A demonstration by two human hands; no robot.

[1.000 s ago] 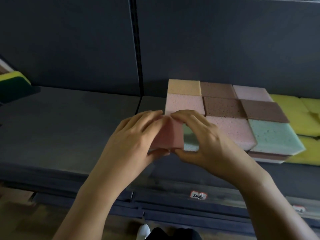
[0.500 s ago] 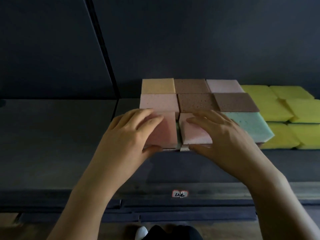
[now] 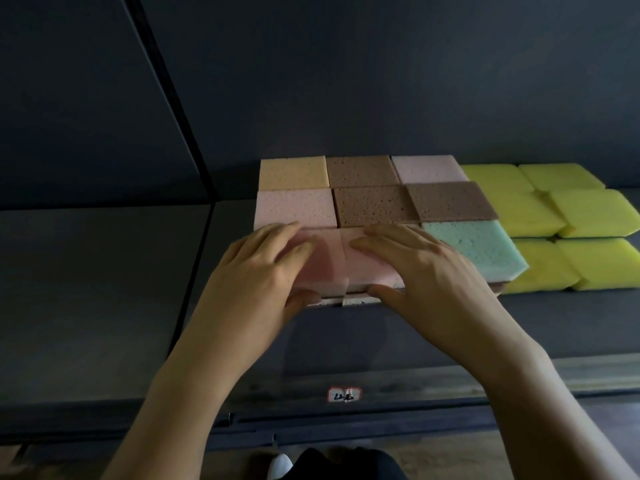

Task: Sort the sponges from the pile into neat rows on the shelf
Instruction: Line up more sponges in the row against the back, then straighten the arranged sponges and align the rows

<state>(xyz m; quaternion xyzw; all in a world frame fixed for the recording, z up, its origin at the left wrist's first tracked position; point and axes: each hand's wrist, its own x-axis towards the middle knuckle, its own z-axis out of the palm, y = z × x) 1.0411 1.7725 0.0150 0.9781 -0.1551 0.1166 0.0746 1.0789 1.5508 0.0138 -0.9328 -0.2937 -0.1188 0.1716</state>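
A: Entry, front row. What is held?
B: Two items. Left hand (image 3: 263, 282) lies with fingers flat on a pink sponge (image 3: 325, 261), thumb against its front face. Right hand (image 3: 426, 282) does the same on a paler pink sponge (image 3: 367, 268) alongside. Neither hand is closed; both press and steer rather than clutch.
A: Location of the pair?
B: On the shelf (image 3: 104, 289), front row of the block, resting on a lower sponge (image 3: 358, 299) layer whose pale edge shows beneath. Their inner sides touch, and the paler one sits just beside the green sponge (image 3: 474, 244).
A: Reason for the two-handed hold?
B: Judged to be squaring up. Thumbs at the front can push the pair back against the row behind, and flat fingers keep the soft tops from riding up.
A: Rows behind?
B: Orange sponge (image 3: 293, 172), brown sponges (image 3: 374, 206) and further pinks, butted edge to edge, likely so that each new row has a straight line to sit against.
A: Adjacent stock?
B: Yellow sponges (image 3: 554, 209), a separate block on the right, apparently grouped by colour.
A: Status?
B: Front row looks nearly flush — the pile itself is out of view
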